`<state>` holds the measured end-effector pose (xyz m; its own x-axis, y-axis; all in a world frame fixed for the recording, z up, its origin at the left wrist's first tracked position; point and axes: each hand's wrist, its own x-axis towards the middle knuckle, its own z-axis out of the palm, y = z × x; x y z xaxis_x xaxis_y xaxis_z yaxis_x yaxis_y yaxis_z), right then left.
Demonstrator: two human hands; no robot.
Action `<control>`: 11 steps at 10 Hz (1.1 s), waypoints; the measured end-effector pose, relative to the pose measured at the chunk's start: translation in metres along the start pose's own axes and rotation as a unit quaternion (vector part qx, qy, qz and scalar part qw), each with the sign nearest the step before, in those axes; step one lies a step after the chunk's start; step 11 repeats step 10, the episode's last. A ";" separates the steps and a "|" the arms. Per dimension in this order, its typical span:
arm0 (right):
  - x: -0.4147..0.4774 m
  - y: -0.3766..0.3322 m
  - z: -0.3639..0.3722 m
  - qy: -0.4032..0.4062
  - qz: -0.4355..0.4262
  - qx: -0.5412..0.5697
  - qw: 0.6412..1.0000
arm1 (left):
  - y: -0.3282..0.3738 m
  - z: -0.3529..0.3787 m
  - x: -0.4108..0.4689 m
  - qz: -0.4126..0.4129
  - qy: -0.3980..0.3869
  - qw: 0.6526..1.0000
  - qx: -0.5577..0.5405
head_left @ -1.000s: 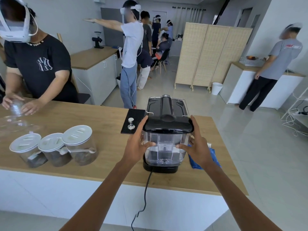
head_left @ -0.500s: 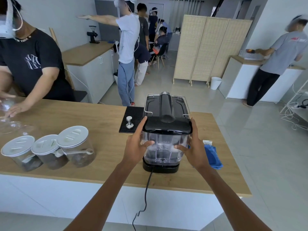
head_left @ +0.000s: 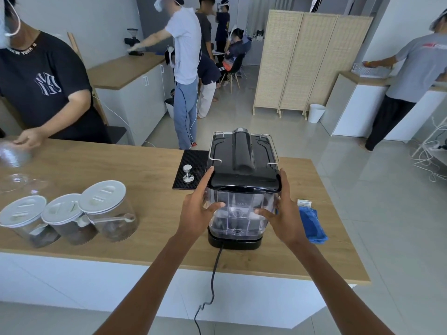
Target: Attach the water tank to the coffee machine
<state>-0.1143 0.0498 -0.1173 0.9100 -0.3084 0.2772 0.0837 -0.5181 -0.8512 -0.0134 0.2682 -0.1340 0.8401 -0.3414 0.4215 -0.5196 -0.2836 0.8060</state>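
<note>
A black coffee machine (head_left: 243, 151) stands on the wooden counter (head_left: 135, 175) with its back toward me. The clear plastic water tank (head_left: 239, 215), capped by a black lid, sits upright against the machine's rear on the black base. My left hand (head_left: 197, 210) grips the tank's left side, thumb on the front wall and fingers along the lid edge. My right hand (head_left: 281, 211) holds the tank's right side the same way. A black power cord (head_left: 212, 281) hangs from the base over the counter's front edge.
Three clear jars with white lids (head_left: 65, 215) stand at the left. A metal tamper (head_left: 188, 174) rests on a black mat (head_left: 193, 163) left of the machine. A blue cloth (head_left: 312, 223) lies to the right. A person in black (head_left: 46, 85) works across the counter.
The tank and both hands keep nearly the same hold; the tank sits slightly lower on the base. The person across the counter has shifted a hand.
</note>
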 end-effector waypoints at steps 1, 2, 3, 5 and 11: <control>-0.003 0.005 0.003 0.007 0.003 -0.014 1.000 | -0.001 0.002 -0.004 -0.004 -0.012 1.000 0.005; -0.006 0.006 0.005 0.011 0.010 -0.039 0.999 | 0.001 0.002 -0.008 0.001 -0.013 1.000 0.010; -0.008 0.008 0.004 0.008 0.003 -0.053 0.999 | 0.004 -0.002 -0.009 0.012 -0.010 1.000 0.023; -0.013 0.009 0.008 0.028 0.003 -0.064 0.998 | 0.007 -0.003 -0.013 0.005 -0.017 0.999 0.046; -0.045 0.047 0.015 0.069 -0.012 -0.157 0.985 | -0.016 0.009 -0.056 -0.006 -0.041 0.993 0.114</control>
